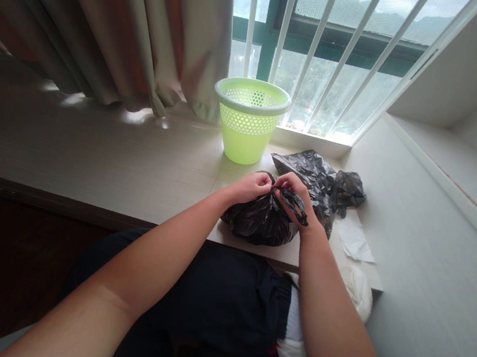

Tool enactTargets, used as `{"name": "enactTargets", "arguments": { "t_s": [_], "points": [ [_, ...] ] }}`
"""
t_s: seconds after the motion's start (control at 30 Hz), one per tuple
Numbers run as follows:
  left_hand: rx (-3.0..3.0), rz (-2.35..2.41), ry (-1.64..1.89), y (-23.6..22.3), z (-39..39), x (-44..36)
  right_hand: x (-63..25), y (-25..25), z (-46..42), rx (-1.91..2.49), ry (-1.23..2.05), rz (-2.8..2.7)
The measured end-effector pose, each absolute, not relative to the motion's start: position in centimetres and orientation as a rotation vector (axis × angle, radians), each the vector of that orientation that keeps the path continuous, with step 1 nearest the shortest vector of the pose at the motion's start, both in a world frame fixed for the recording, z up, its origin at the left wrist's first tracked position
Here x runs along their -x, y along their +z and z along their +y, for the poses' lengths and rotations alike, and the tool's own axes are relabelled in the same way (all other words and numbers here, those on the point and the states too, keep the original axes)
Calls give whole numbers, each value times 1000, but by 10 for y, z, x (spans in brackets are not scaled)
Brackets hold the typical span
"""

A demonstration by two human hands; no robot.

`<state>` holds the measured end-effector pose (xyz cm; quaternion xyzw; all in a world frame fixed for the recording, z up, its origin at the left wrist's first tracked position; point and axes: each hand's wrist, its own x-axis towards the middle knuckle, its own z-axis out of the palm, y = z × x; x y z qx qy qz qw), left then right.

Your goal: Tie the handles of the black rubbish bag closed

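Note:
A filled black garbage bag [264, 223] rests on the ledge near its front edge, its top gathered into a neck. My left hand [256, 187] is closed on the gathered plastic from the left side. From the right, my right hand [293, 187] pinches the same neck, fingertips close to the left ones. A loose loop of the bag's plastic hangs over my right wrist side. Just behind and to the right lies a second, flattened black plastic bag [310, 170]. Beyond my hands stands a light green basket [245, 138] with a perforated upper wall, upright.
The pale ledge [136, 153] runs along a barred window [323, 67], with curtains [153, 27] at the left. A white tissue [356, 238] lies at the right by the grey side panel [425, 226]. My legs [214, 292] sit below the front edge.

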<state>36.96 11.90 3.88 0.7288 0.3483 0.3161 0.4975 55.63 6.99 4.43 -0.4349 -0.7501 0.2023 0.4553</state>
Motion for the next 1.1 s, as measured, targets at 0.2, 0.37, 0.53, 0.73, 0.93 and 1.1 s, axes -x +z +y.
{"name": "enactTargets", "arguments": {
  "t_s": [0.2, 0.37, 0.53, 0.73, 0.93, 1.1],
  "points": [
    [-1752, 840, 758, 39, 119, -370, -559, 42, 72, 1030, 485, -1850],
    [-1716, 883, 732, 38, 118, -369, -556, 44, 75, 1039, 464, -1800],
    [-1730, 889, 741, 36, 120, -370, -554, 44, 75, 1021, 541, -1660],
    [-1766, 893, 753, 34, 122, -370, -555, 42, 76, 1000, 563, -1656],
    [-1791, 901, 757, 36, 120, -370, -557, 40, 77, 1045, 583, -1672],
    [-1793, 892, 753, 38, 119, -369, -557, 40, 77, 1063, 592, -1692]
  ]
}}
